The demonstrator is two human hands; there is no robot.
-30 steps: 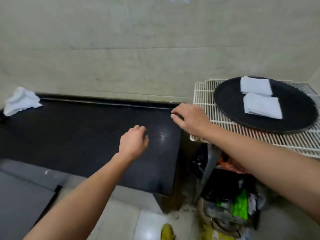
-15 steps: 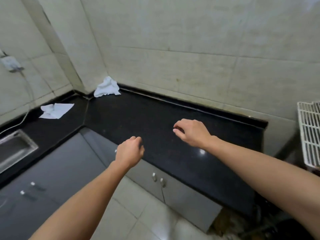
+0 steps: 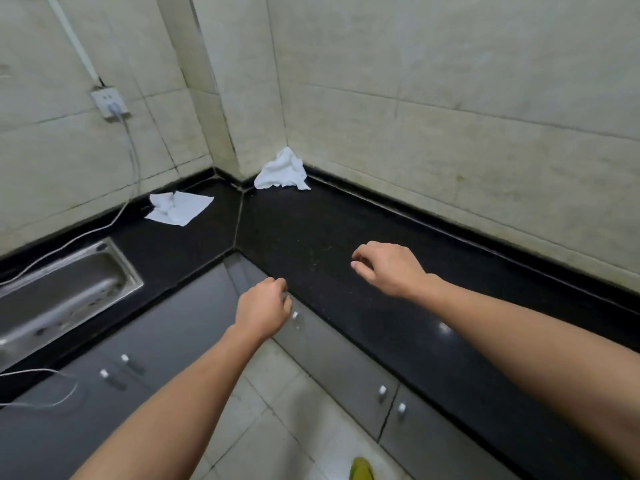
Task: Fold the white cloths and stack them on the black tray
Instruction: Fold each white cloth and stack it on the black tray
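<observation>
Black L-shaped counter (image 3: 346, 237) before me. Steel sink (image 3: 62, 289) far left. My right hand (image 3: 388, 268) above counter, my left hand (image 3: 263, 308) off its edge: both loosely curled, empty. Flat cloth (image 3: 180, 207) near sink; crumpled cloth (image 3: 282, 171) in corner.

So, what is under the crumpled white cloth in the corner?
The crumpled white cloth rests on the black countertop, against the wall. Anything beneath it is covered.
</observation>
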